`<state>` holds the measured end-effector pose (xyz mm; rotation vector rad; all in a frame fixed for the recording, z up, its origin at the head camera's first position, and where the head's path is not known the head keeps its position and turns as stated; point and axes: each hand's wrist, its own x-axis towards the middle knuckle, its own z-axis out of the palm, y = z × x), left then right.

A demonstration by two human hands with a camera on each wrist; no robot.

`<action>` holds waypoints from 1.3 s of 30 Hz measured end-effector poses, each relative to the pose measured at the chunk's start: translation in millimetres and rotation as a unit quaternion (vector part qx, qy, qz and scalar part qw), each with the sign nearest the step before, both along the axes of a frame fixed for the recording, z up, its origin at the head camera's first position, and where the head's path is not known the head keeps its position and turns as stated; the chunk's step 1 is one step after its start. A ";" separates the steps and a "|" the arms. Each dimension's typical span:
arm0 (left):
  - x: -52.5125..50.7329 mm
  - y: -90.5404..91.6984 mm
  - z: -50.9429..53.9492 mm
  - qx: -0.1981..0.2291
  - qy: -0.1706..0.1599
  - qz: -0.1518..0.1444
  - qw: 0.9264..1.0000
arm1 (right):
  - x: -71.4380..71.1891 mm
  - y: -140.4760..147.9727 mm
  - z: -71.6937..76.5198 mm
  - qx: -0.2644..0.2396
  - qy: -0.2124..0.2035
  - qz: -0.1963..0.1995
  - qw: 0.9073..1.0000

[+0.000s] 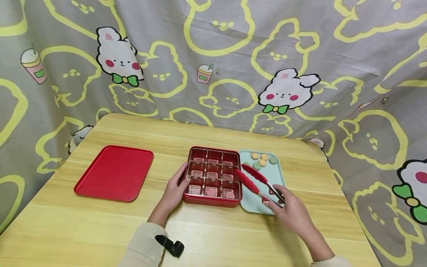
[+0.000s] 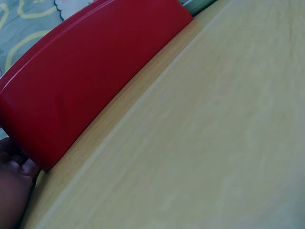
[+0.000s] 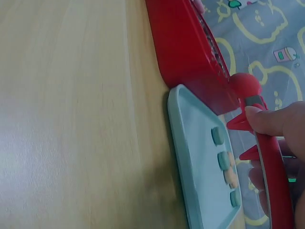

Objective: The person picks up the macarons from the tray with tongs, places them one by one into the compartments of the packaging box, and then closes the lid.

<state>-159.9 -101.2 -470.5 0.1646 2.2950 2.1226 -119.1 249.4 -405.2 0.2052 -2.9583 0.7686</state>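
Loading the square red nine-compartment box point(image 1: 213, 201), held on the wooden worktop point(image 1: 207, 237) by the left grip point(image 1: 173, 191), seems underway; the right grip point(image 1: 291, 211) clasps parted, empty red-tipped metal tongs point(image 1: 248, 182), likely next needing a round green piece point(image 1: 272, 160).

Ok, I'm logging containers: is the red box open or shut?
Open: nothing covers the red box, and the head view shows its divided inside from above.

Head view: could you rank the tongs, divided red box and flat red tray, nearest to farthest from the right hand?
1. Tongs: in the right hand.
2. Divided red box: left of that hand.
3. Flat red tray: farther left still.
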 end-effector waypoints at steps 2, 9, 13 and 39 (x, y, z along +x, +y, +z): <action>1.4 0.5 3.5 -0.002 0.003 -0.002 1.000 | -1.4 2.1 -0.7 -0.002 -0.001 -0.006 1.000; -6.3 -0.7 -18.4 -0.005 0.009 0.007 1.000 | -9.7 10.4 -7.3 0.004 -0.010 -0.030 0.999; -7.8 -0.3 -23.0 -0.008 0.020 0.011 1.000 | -15.2 14.4 -12.3 0.013 -0.016 -0.037 0.999; 3.9 2.4 9.1 -0.005 0.001 0.002 1.000 | -36.6 11.8 -26.0 0.052 -0.092 -0.062 0.992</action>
